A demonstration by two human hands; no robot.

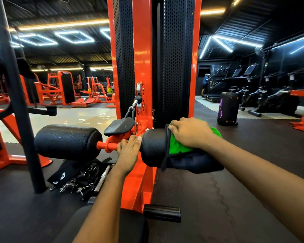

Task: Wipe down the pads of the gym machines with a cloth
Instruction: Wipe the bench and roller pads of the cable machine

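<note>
An orange cable machine point(141, 67) carries two black foam roller pads. The left roller pad point(67, 142) is bare. Over the right roller pad point(152, 146) lies a green cloth point(175, 146) with black edging and a dark underside. My right hand point(188, 133) lies on top of the cloth with fingers curled over it and the roller. My left hand point(129, 151) grips the orange axle bar point(106, 146) between the two rollers, fingertips against the right roller's end. A small black pad point(119, 127) sits just above the axle.
A dark steel post point(19, 102) stands at left. Straps, clips and a metal bar handle point(81, 178) lie on the floor below the left roller. A black foot peg point(162, 212) juts out low. A speaker point(228, 108) and treadmills point(244, 79) stand at right.
</note>
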